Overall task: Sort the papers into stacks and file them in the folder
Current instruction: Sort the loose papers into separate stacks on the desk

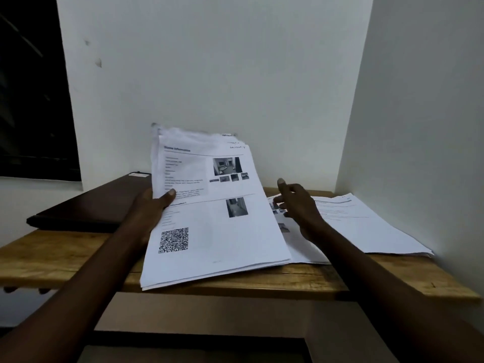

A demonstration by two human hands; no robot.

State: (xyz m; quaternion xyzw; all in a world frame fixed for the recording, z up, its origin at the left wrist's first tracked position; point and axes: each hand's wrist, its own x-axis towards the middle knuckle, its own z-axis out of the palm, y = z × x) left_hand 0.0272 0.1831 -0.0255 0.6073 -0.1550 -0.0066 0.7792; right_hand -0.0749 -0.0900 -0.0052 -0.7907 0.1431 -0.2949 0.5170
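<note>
A wooden bench [65, 258] runs across a white-walled corner. At its left end lies a dark closed folder [91, 205], flat on the wood. A sheaf of printed papers [214, 231] is tilted up at mid-bench, its far edge raised toward the wall (the top sheet bears small photos and a QR code). To the right, more printed sheets [366, 226] lie spread flat on the bench, partly tucked under the sheaf. Of the hands, the left hand [152, 208] grips the sheaf's left edge, thumb on top. The right hand [298, 205] hovers over the flat sheets, fingers loosely spread and holding nothing; whether it touches them is unclear.
</note>
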